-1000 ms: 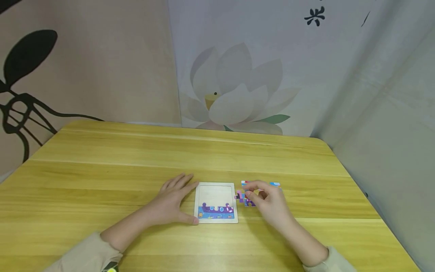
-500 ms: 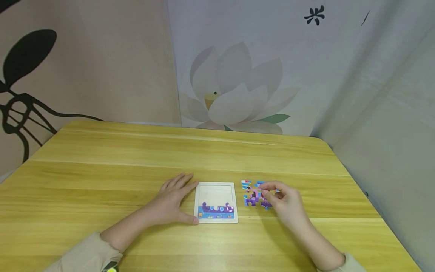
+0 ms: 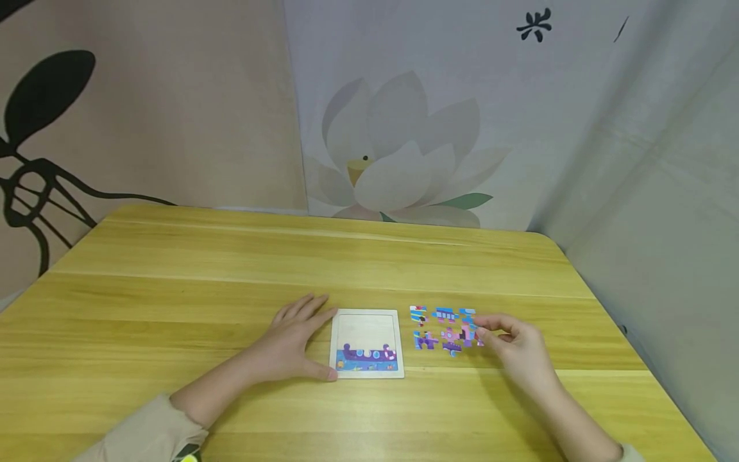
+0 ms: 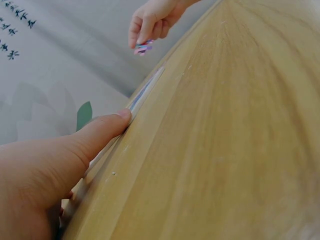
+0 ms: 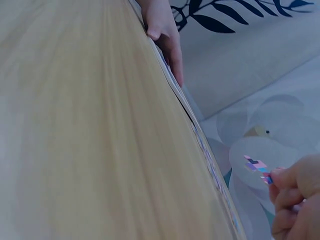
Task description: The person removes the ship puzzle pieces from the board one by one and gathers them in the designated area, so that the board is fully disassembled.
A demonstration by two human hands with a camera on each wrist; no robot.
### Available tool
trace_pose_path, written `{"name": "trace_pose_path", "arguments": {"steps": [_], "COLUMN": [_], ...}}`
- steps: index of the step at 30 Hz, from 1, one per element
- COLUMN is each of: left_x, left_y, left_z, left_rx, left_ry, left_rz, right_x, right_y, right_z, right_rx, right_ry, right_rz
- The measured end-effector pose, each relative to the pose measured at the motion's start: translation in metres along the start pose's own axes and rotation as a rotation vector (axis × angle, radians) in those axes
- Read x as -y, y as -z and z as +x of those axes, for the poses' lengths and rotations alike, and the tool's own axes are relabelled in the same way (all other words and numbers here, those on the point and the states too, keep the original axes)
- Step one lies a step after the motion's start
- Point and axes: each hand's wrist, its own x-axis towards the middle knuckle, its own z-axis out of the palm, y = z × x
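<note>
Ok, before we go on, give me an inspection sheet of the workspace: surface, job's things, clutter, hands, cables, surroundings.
Surface: wood-grain table.
Job's things: puzzle tray, lower part filled, upper part bare; loose pieces lying to its right; a pink-and-purple piece held above the table.
Clutter: nothing seen.
Left hand: fingers spread, thumb and forefinger touching the tray's left edge.
Right hand: pinching the held piece.
Cables: nothing seen.
Surroundings: pale backdrop with lotus print behind the table.

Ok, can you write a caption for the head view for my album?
Left hand touching the board, right hand pinching a pink piece near the loose pieces.
</note>
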Motion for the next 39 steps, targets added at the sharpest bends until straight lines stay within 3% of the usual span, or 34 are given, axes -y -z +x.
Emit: {"name": "trace_pose_path", "arguments": {"steps": [14, 21, 30, 39], "left_x": [0.0, 0.0, 0.001, 0.0], "left_y": [0.0, 0.0, 0.0, 0.001], "left_z": [0.0, 0.0, 0.0, -0.001], "left_rx": [0.003, 0.002, -0.002, 0.003], "left_ry": [0.0, 0.001, 0.001, 0.001], "left_rz": [0.015, 0.007, 0.014, 0.008], "right_x": [-0.023, -0.03, -0.035, -0.034], "right_y": [0.015, 0.016, 0.014, 0.016], "right_z": [0.009, 0.013, 0.016, 0.015], "right_rx": [0.095, 0.117, 0.12, 0.142], "right_ry": [-0.076, -0.006, 0.173, 0.259], "right_rz": [-0.038, -0.121, -0.292, -0.344]}}
